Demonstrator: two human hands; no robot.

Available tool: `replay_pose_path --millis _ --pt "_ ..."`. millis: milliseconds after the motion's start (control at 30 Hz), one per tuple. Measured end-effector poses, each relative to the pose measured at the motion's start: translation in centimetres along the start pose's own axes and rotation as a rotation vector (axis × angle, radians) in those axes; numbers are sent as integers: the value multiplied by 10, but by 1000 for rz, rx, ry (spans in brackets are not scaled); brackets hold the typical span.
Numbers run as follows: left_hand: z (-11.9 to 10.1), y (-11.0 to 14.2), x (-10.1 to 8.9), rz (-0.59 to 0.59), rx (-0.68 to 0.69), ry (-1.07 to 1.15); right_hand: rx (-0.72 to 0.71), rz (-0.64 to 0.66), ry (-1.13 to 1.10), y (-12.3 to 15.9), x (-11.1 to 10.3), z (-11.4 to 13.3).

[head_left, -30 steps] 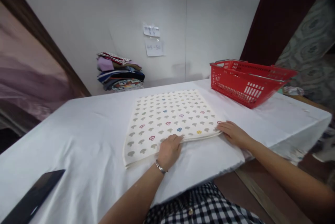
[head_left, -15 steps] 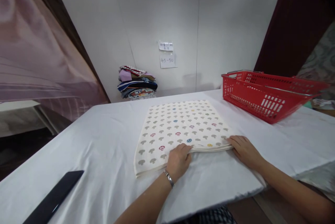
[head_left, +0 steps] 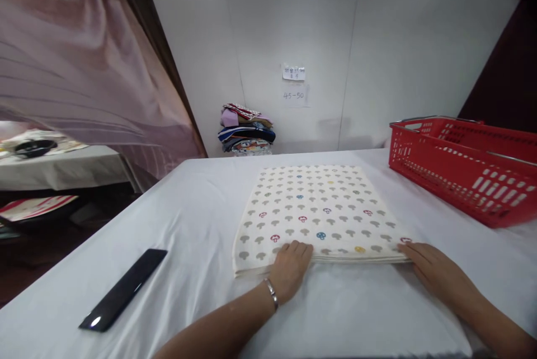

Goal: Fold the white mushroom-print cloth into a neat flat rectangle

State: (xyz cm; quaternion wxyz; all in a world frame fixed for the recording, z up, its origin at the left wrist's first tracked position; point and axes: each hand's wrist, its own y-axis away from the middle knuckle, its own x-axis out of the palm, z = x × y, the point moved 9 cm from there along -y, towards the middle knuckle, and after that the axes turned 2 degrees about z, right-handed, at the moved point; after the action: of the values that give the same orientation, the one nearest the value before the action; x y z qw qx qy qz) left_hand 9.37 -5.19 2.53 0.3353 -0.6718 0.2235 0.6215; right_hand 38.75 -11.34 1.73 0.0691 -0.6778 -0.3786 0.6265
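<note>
A folded cream cloth [head_left: 312, 202], printed with small mushrooms in grey-beige, red, blue and yellow, lies flat in layers on the white-covered table. At the middle of its near edge, my left hand [head_left: 291, 267], with a silver bracelet at the wrist, has its fingers curled over the layers. My right hand [head_left: 434, 269] pinches the near right corner, fingers on top. Both thumbs are mostly hidden.
A red plastic basket [head_left: 461, 169] stands at the right. A dark glossy flat strip [head_left: 126, 289] lies at the left. Behind the table is a stack of folded fabrics [head_left: 246, 131] below paper signs [head_left: 295, 95]. Pink drapery [head_left: 96, 68] hangs at the left.
The view has turned left, showing more of the side table. My hands are farther apart, and the cloth's near edge between them looks straighter.
</note>
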Motion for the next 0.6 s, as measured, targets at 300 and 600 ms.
replay_pose_path --millis 300,600 --pt "76 71 -33 -221 -170 -117 -1 -2 -17 6 9 -4" --pt "99 116 -56 -313 -183 -11 110 -35 -43 22 25 -23"
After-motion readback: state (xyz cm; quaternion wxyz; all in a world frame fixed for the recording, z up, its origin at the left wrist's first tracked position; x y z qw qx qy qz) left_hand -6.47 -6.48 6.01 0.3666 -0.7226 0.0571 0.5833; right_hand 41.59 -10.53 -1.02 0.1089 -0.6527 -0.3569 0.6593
